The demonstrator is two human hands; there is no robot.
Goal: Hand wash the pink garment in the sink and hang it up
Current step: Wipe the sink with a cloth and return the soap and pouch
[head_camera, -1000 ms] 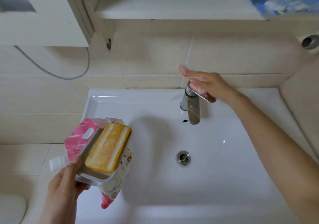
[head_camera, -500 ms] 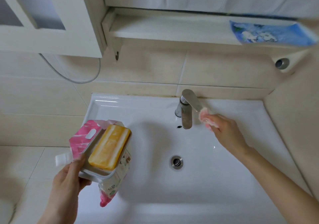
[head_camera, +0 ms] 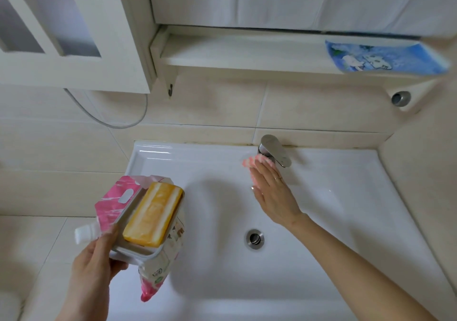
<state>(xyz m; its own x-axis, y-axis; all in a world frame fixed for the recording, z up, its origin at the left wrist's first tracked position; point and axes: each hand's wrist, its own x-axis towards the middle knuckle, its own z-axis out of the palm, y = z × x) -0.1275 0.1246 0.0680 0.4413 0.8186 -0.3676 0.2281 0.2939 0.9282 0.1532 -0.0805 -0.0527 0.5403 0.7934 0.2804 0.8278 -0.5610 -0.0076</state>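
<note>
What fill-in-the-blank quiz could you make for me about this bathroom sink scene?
1. The left hand holds a white dish carrying a yellow bar of ____.
2. The right hand points straight fingers toward the metal ____ at the back of the sink.
3. The blue packet lies on the ____ above the sink.
4. Under the dish, the left hand also holds a pouch coloured white and ____.

Missing words: soap; faucet; shelf; pink.

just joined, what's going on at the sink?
A person stands at the sink. The left hand grips a soap dish with a yellow soap bar, plus a pink pouch beneath it. The right hand, fingers straight, touches a small pink garment at the faucet. No water is visibly running.
</note>
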